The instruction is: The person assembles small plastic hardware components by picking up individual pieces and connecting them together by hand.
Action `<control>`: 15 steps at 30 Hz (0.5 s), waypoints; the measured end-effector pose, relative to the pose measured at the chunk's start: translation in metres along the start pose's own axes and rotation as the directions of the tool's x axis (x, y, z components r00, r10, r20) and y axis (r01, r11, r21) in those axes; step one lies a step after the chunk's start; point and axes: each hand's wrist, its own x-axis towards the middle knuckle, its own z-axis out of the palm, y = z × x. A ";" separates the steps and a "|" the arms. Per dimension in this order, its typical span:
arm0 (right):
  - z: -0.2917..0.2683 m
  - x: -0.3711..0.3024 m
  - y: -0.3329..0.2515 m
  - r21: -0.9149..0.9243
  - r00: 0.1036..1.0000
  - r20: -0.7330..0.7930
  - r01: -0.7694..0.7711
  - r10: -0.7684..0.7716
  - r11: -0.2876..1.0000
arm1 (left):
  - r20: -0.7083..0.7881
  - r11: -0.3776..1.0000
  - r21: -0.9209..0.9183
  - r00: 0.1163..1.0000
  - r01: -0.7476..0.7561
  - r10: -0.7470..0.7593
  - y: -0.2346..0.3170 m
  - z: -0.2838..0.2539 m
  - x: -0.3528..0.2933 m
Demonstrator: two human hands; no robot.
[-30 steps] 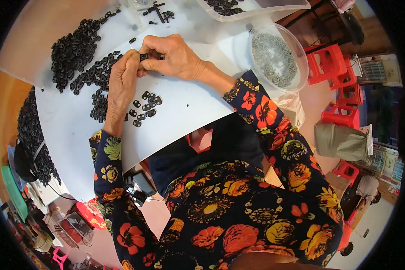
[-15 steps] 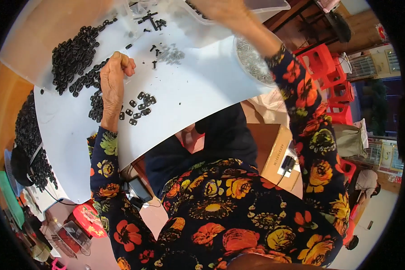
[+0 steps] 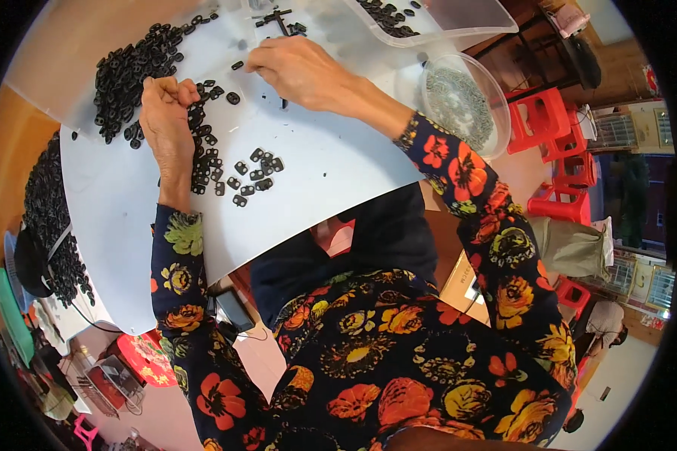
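Note:
My left hand (image 3: 167, 113) is closed, its fingers curled over the edge of a pile of small black oval pieces (image 3: 132, 86). What its fingertips hold, if anything, is hidden. To its right, my right hand (image 3: 297, 74) hangs over the white table (image 3: 301, 199) with thumb and fingers pinched together. Anything in that pinch is too small to make out. Just left of those fingertips lies a single black oval piece (image 3: 238, 65). Several black two-hole pieces (image 3: 263, 184) are spread nearer to me. Black screw-like parts (image 3: 280, 19) lie beyond my right hand.
A round clear tub (image 3: 507, 124) of small silvery pieces stands at the table's right edge. Behind it sits a clear plastic bin (image 3: 474, 31) with black parts inside. A large heap of black pieces (image 3: 49, 218) lies at far left. Red stools (image 3: 538, 116) stand on the right.
My right hand has come back from the clear bin to the middle of the table, nearer my left hand. My left hand has shifted slightly left, toward the pile. The whole view has tilted a little.

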 end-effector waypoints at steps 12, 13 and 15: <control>0.042 0.032 -0.009 -0.003 0.976 0.142 0.167 -0.165 0.986 | -0.012 1.000 -0.001 1.000 0.011 -0.011 -0.005 0.002 -0.001; 0.038 0.030 -0.006 -0.001 0.975 0.146 0.168 -0.166 0.986 | -0.021 0.999 -0.030 0.999 0.035 -0.035 -0.006 0.003 -0.002; 0.021 0.029 -0.006 0.286 0.990 0.089 0.077 -0.107 0.955 | -0.010 0.999 -0.029 0.999 0.039 -0.039 -0.004 0.006 -0.003</control>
